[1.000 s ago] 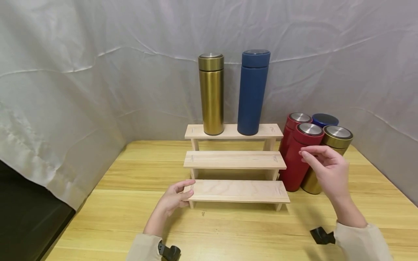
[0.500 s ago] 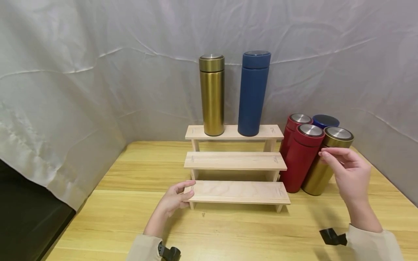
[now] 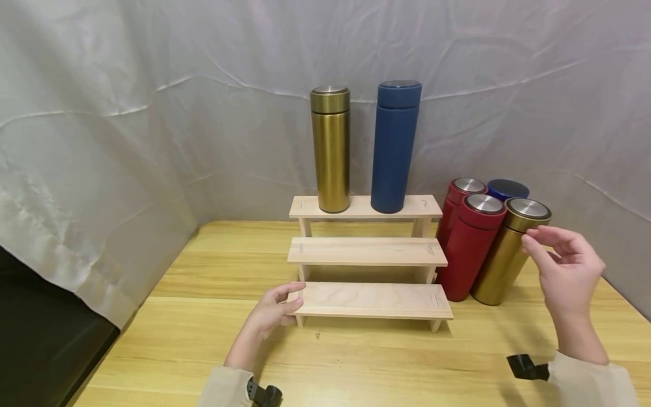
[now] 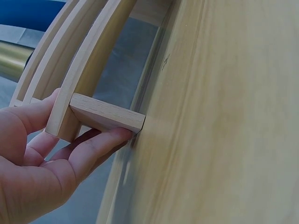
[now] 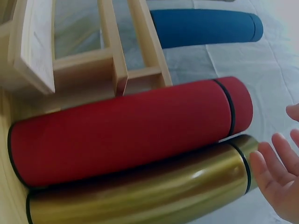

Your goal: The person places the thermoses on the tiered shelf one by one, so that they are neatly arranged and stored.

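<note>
My left hand (image 3: 274,311) grips the left end of the lowest step of a three-tier wooden display stand (image 3: 373,298), its thumb and fingers on either side of the board end in the left wrist view. My right hand (image 3: 571,268) is raised beside a gold thermos bottle (image 3: 500,263), fingers loosely bent and holding nothing. In the right wrist view its fingertips are close to that bottle's lid end; whether they touch cannot be told. A red thermos bottle (image 3: 469,251) stands at the stand's right side. On the top step stand another gold thermos bottle (image 3: 333,158) and a blue thermos bottle (image 3: 394,155).
Behind the front red and gold bottles are a second red bottle (image 3: 450,206) and a dark blue lid (image 3: 507,188), mostly hidden. A grey cloth (image 3: 244,141) hangs behind the wooden table (image 3: 203,339). Something black (image 3: 46,316) lies beyond the left edge.
My right hand has moved rightward, from in front of the red bottle to the right side of the gold one. My left hand keeps its hold on the stand.
</note>
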The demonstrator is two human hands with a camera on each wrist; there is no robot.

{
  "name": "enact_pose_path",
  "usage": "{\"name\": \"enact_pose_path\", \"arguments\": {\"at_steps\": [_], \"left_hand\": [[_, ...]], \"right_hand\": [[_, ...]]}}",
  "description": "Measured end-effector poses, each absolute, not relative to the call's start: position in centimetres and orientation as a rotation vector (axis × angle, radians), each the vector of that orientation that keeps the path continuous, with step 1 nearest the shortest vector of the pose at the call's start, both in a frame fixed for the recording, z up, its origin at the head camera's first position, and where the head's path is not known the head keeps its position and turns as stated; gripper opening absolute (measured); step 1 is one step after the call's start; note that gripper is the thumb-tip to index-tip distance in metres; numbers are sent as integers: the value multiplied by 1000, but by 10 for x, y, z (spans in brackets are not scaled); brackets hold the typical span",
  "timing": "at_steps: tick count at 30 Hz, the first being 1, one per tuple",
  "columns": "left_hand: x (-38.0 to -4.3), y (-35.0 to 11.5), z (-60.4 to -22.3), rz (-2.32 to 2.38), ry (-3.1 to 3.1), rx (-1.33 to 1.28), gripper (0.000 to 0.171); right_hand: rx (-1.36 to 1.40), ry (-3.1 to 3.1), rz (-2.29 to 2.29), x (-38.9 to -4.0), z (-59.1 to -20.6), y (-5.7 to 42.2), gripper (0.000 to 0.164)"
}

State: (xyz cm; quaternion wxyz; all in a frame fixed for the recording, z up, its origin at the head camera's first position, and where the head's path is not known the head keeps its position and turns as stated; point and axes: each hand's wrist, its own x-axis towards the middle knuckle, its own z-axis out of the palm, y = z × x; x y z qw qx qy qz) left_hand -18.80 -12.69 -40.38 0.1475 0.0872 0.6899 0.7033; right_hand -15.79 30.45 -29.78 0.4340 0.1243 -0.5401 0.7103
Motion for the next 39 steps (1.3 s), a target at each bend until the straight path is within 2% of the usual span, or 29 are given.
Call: {"name": "enact_pose_path", "arguments": {"at_steps": [11,18,22,29,35,39], "left_hand": [[-186,-124,-400,2033,1971,252,45],[-187,-125,-401,2027,1980,257,45],[-187,-125,-401,2026,1982,256,45],[-187,-125,-402,2028,1976,253,45],[-187,-126,-403,2031,1960,256,46],[-188,-125,-403,2028,1972,259,47]], "right_hand": [[-66,-1517,1443,-161,-304,323,34],[-124,-1514,1656,-167,-310,327,58],[-184,-1678,1617,-181,-330,343,70],[-36,-1786,1562,-236,-410,411,84],[-18,-1786,1688,-222,-396,389,90],[82,-1789,1670,-230,-408,398,91]]}}
